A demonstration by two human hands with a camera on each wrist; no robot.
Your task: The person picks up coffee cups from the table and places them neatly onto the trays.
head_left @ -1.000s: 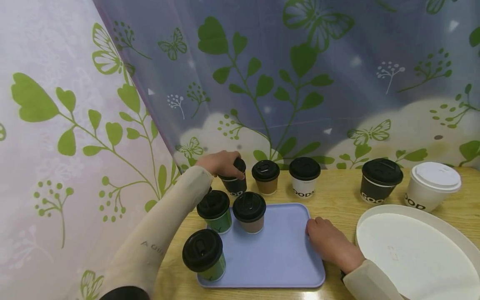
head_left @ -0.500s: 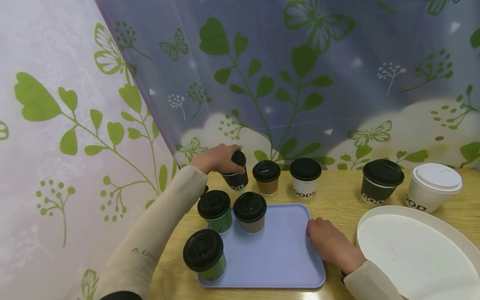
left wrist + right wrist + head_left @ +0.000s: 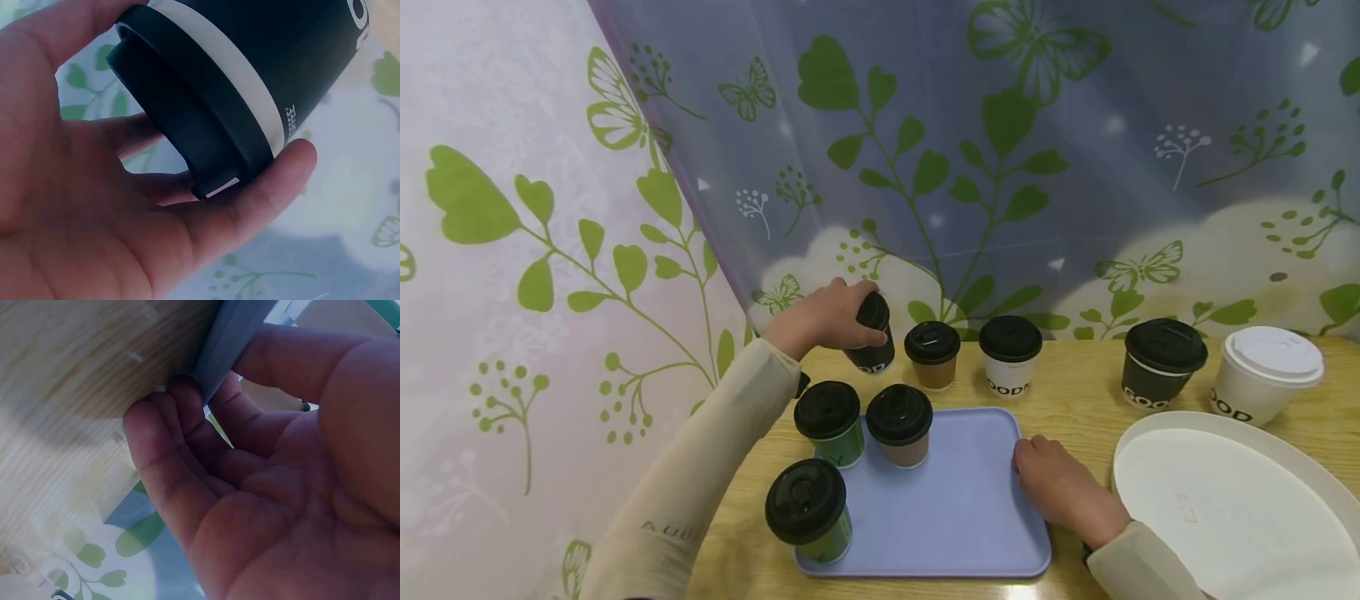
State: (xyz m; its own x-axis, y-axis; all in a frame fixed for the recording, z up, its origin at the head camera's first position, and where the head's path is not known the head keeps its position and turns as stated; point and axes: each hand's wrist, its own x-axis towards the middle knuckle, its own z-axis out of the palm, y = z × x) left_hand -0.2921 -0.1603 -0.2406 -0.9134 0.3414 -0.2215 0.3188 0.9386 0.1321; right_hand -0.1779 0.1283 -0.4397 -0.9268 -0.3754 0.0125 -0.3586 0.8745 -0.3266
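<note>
My left hand (image 3: 831,315) grips a black paper cup (image 3: 250,44) around its black lid (image 3: 187,94), fingers and thumb on opposite sides. In the head view this cup (image 3: 876,357) is at the back left, beyond the tray. My right hand (image 3: 1063,487) holds the right rim of the lavender tray (image 3: 955,517); in the right wrist view its thumb and curled fingers (image 3: 187,403) pinch the tray edge (image 3: 231,347). On the tray's left part stand two green cups (image 3: 831,533) and a brownish-pink cup (image 3: 904,450), all with black lids.
Behind the tray stand a brown cup (image 3: 934,371) and a white cup (image 3: 1009,375) with black lids. Farther right are a black cup (image 3: 1150,379) and a white-lidded cup (image 3: 1255,387). A round white tray (image 3: 1247,500) lies at the right. A patterned curtain (image 3: 925,167) hangs behind.
My left hand and the black cup have moved up a little in the head view, and the left forearm has shifted left. The right hand and the tray stay where they were.
</note>
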